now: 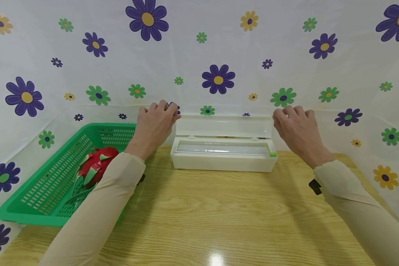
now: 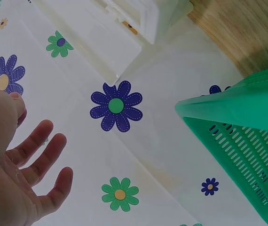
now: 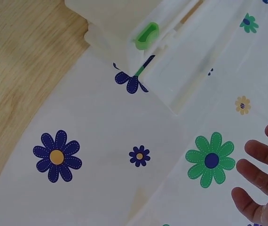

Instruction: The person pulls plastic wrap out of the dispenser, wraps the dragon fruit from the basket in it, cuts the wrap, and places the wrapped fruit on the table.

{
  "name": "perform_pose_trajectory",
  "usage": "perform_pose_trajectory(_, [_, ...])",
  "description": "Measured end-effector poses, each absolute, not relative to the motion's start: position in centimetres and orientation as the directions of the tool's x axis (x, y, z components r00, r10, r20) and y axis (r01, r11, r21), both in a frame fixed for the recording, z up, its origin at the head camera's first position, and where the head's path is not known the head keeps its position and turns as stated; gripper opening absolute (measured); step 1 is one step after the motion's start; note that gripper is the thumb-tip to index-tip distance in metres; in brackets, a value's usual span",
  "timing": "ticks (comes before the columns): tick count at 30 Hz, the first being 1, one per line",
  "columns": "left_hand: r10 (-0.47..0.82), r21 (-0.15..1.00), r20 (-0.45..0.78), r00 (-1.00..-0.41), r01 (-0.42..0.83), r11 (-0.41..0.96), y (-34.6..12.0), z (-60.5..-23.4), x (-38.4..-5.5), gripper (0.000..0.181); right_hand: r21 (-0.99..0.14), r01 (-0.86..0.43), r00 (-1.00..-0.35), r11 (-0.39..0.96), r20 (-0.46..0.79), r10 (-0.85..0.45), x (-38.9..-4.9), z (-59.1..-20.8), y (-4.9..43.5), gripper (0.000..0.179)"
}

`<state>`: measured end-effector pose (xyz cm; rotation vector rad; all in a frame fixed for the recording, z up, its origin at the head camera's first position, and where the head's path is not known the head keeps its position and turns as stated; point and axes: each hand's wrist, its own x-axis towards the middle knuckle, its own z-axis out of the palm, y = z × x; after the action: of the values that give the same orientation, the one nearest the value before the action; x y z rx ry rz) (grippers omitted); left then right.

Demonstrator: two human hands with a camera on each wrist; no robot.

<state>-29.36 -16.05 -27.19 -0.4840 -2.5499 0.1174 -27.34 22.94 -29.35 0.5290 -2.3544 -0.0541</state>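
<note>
A white cling film box (image 1: 224, 162) stands at the back of the table, its lid (image 1: 224, 126) tipped back. Inside lies a roll of clear cling film (image 1: 223, 149). My left hand (image 1: 156, 123) is raised beside the lid's left end, thumb and forefinger pinched together, other fingers loosely spread in the left wrist view. At the opposite end, my right hand (image 1: 297, 127) is raised likewise; its thumb and fingertip contact is mostly outside the right wrist view. Flowers near both hands look paler, as if seen through clear film pinched between them, though its edges barely show.
To the left, a green plastic basket (image 1: 46, 177) holds a red dragon fruit (image 1: 97, 166) under my left forearm. A bright green slider (image 1: 272, 154) sits at the box's right end. Flower-printed white sheeting (image 1: 192, 55) rises behind the wooden table (image 1: 212, 210).
</note>
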Motion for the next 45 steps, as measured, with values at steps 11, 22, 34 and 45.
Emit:
perform_pose_trajectory(11, [0.372,-0.175,0.496,-0.784,0.329,0.928,-16.3,-26.7,-29.5,0.027,0.18,-0.353,-0.658,0.918,0.65,-0.38,-27.6,-29.0,22.9,0.012])
perform_pose_trajectory(22, [0.37,-0.166,0.508,-0.778,0.333,0.928,-16.4,-26.6,-29.4,0.025,0.184,-0.36,-0.622,0.914,0.683,-0.383,-28.0,-28.9,22.9,0.01])
perform_pose_trajectory(34, [0.364,-0.153,0.494,-0.79,0.334,0.93,-16.3,-26.4,-29.3,0.025,0.165,-0.346,-0.642,0.924,0.676,-0.361,-28.2,-28.4,22.8,0.011])
perform_pose_trajectory(45, [0.363,-0.159,0.501,-0.786,0.328,0.931,-16.5,-26.3,-29.4,0.028,0.154,-0.351,-0.654,0.924,0.665,-0.359,-28.5,-27.9,22.6,0.012])
